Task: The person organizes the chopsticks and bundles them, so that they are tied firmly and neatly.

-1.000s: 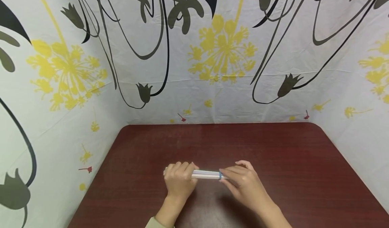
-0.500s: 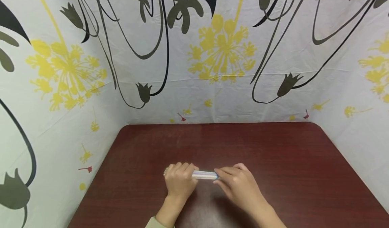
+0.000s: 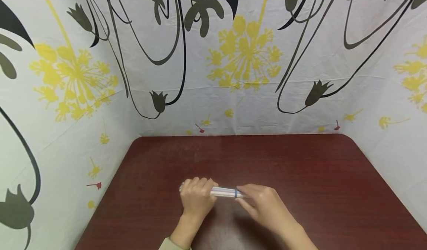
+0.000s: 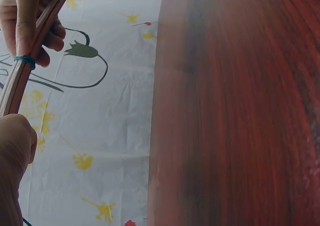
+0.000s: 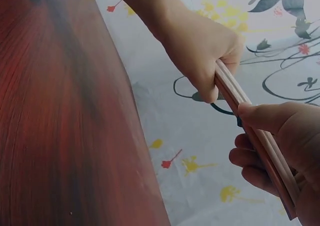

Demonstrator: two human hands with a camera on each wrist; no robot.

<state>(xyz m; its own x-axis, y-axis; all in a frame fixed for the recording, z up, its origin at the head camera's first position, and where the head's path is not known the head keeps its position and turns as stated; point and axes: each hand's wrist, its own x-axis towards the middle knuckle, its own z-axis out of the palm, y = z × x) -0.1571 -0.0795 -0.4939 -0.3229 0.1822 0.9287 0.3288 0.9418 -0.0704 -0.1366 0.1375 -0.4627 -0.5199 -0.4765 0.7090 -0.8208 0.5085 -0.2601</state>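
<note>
A bundle of slim, pale sticks (image 3: 222,192) is held level above the table in the head view. A narrow blue band (image 3: 235,193) circles it, seen as a blue-green loop (image 4: 25,61) in the left wrist view. My left hand (image 3: 197,198) grips one end of the bundle in a fist. Near the band, my right hand (image 3: 267,205) holds the other part between thumb and fingers. In the right wrist view its thumb (image 5: 265,117) lies along the top of the sticks, with fingers (image 5: 247,158) curled beneath. The left fist hides its end.
Below the hands is a dark red-brown wooden table (image 3: 160,161) with rounded far corners. White cloth (image 3: 250,109) printed with yellow, grey and red flowers hangs behind it and at both sides.
The blue band has shifted left along the bundle, closer to my left fist. My right hand has moved slightly left and its fingers have drawn in. The left hand has stayed put.
</note>
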